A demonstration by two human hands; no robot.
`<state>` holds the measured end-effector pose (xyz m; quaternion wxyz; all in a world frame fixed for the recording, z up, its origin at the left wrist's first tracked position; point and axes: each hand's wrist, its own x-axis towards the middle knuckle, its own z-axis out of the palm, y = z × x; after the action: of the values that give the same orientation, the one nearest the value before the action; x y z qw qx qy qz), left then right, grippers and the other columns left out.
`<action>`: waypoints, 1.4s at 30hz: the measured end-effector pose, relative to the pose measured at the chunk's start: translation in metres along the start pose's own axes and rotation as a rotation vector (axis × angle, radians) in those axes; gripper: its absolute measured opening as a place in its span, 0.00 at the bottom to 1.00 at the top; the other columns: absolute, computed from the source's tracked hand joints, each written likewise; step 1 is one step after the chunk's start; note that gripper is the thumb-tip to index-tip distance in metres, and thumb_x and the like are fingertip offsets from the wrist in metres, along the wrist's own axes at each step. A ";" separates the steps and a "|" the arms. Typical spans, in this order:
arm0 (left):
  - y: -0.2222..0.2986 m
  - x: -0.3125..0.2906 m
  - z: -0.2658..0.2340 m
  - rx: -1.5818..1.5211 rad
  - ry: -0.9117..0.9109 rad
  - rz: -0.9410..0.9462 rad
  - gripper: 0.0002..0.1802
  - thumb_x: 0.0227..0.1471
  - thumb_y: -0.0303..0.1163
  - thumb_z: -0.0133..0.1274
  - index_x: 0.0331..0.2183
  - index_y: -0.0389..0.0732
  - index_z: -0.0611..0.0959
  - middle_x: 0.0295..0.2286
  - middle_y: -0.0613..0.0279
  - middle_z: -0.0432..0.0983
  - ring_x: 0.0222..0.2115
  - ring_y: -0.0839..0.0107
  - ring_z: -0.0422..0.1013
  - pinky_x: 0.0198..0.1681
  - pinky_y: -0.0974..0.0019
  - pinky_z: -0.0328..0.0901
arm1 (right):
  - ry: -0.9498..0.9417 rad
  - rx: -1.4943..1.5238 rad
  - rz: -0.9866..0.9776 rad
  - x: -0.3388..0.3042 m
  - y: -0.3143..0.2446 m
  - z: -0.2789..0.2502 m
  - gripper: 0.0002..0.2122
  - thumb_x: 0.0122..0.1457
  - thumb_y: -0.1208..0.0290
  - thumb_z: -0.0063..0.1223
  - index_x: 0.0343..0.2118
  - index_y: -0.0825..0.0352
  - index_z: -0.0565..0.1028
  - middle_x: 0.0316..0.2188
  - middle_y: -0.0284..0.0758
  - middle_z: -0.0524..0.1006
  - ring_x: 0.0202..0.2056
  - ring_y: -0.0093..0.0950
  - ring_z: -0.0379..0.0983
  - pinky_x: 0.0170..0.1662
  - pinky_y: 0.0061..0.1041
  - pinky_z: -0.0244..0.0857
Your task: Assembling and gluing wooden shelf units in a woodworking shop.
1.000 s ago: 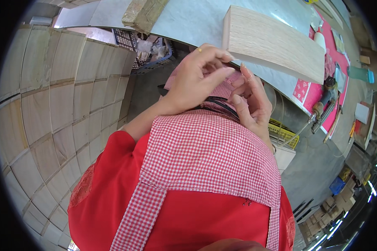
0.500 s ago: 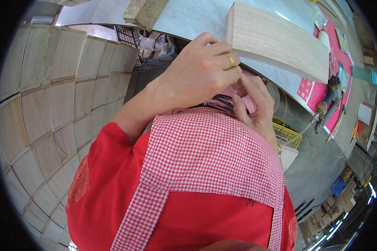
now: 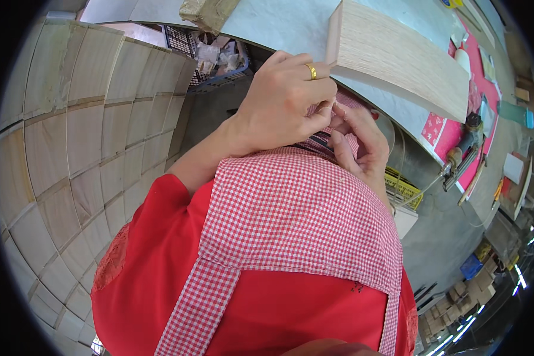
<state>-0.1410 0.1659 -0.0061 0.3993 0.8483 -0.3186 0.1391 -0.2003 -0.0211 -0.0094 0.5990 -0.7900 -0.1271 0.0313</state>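
I look down my own front, at a red shirt and a red-and-white checked apron (image 3: 296, 219). My left hand (image 3: 285, 104), with a gold ring on one finger, is curled over the apron's far edge and pinches the checked cloth. My right hand (image 3: 362, 145) sits just beside it, fingertips touching the left hand's fingers and gripping the same fold of cloth. A dark slit, perhaps a pocket mouth (image 3: 319, 140), shows between the hands. What lies inside the fold is hidden.
A thick stack of pale wooden boards (image 3: 397, 56) lies on the grey table (image 3: 279, 24) beyond my hands. Stacks of cut veneer pieces (image 3: 71, 154) fill the left. A blue basket (image 3: 210, 53), a yellow crate (image 3: 404, 188) and a power tool (image 3: 464, 148) stand around.
My left hand has closed tighter and slid over toward the right hand, which has curled further onto the cloth. The view has tilted slightly.
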 end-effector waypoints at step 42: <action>0.002 -0.013 0.023 -1.097 -0.024 -0.820 0.03 0.54 0.23 0.52 0.30 0.37 0.80 0.28 0.67 0.74 0.30 0.79 0.69 0.38 0.73 0.64 | -0.051 0.123 0.021 0.001 0.001 0.001 0.35 0.49 0.85 0.55 0.63 0.65 0.61 0.22 0.30 0.68 0.23 0.17 0.65 0.32 0.15 0.62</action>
<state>-0.1528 0.1531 -0.0256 0.7882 0.5770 -0.0003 -0.2141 -0.1990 -0.0198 -0.0107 0.6426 -0.7520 -0.1316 0.0654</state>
